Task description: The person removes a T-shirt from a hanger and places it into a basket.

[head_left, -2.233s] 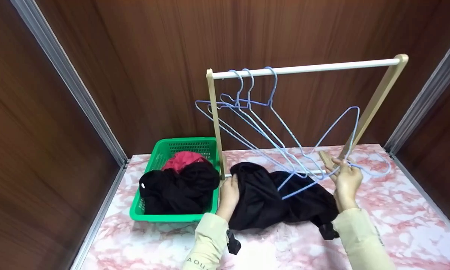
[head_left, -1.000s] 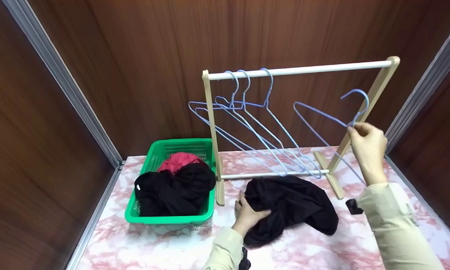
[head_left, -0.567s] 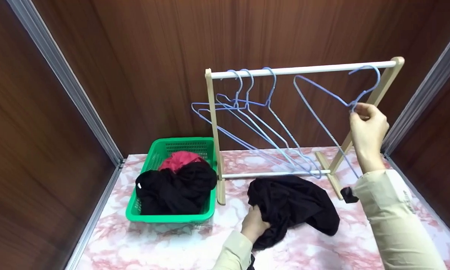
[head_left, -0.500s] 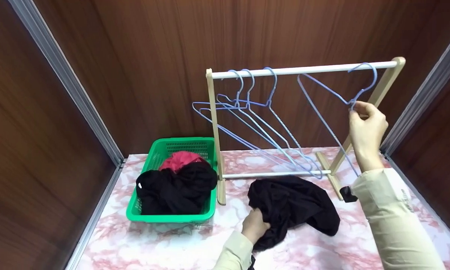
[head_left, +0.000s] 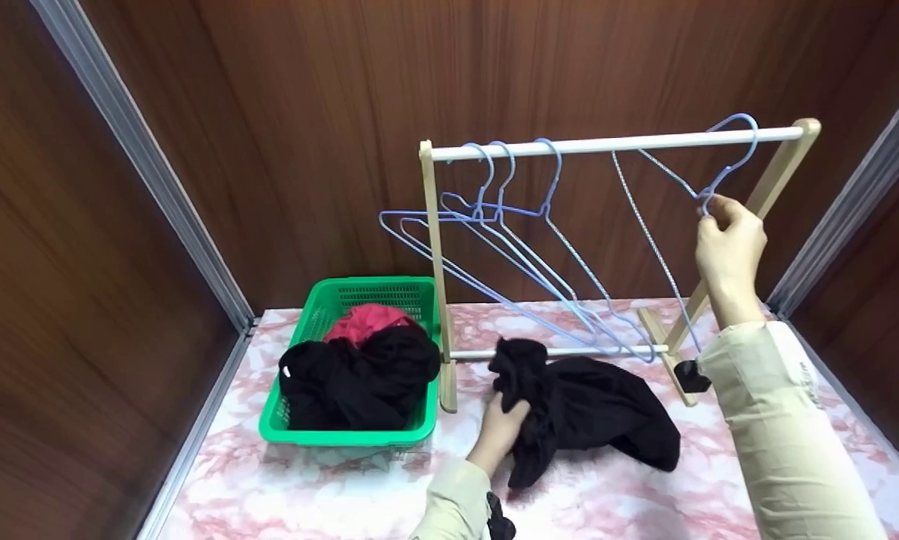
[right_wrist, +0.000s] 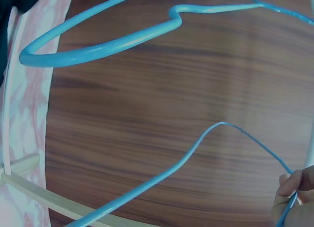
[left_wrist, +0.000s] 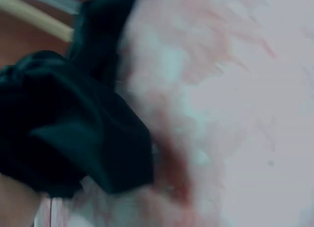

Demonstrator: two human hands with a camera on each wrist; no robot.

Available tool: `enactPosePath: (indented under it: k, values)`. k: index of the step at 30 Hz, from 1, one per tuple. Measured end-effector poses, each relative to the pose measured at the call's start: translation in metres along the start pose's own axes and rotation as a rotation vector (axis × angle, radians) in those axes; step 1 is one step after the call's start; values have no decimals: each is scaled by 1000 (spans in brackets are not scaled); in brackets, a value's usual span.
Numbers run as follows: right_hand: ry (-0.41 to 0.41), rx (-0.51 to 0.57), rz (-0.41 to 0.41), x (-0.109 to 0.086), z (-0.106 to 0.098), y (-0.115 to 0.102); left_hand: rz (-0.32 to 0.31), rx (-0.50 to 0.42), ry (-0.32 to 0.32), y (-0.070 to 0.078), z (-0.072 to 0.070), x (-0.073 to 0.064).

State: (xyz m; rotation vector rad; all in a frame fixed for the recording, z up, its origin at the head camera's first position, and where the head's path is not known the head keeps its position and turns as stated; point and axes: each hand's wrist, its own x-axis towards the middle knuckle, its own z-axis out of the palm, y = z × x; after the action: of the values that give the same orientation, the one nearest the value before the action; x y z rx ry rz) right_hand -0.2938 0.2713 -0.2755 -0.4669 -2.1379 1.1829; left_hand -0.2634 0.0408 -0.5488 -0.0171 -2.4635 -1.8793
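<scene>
My right hand (head_left: 730, 244) pinches a blue wire clothes hanger (right_wrist: 142, 186) just below its hook. In the head view the hook arches over the rack's white top rail (head_left: 644, 141), near the right post. My left hand (head_left: 500, 431) grips a crumpled black garment (head_left: 606, 405) at its left end. That end is bunched up in the fingers, while the rest spreads on the table in front of the rack. Dark cloth (left_wrist: 88, 124) fills the left of the blurred left wrist view.
Three more blue hangers (head_left: 573, 251) hang bare on the left half of the rail. A green basket (head_left: 344, 436) stands left of the rack, holding black cloth (head_left: 355, 382) and a red cloth (head_left: 365, 322). Wooden panels (head_left: 329, 150) enclose the marbled table (head_left: 224, 480).
My right hand has raised the hanger from low over the table, out of the garment, up to the rail. My left hand has shifted its hold and lifts the garment's left end.
</scene>
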Motion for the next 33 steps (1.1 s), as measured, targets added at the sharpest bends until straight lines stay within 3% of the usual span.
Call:
enactPosePath:
  k: [4, 8, 13, 24, 28, 33]
  values:
    - [-26, -28, 14, 1, 1, -1, 33, -124, 74, 10, -16, 6]
    - [-40, 11, 20, 0, -2, 1, 76, -152, 148, 30, -36, 8]
    - [-60, 46, -5, -1, -2, -1, 179, -229, 240, 57, -69, 15]
    - [-63, -67, -37, 1, 0, 1, 134, -600, 425, 97, -130, 29]
    - [-78, -50, -37, 0, 2, 3, 173, -699, 487, 111, -151, 33]
    - [-82, -37, -32, -2, 1, 3, 247, -768, 516, 131, -170, 37]
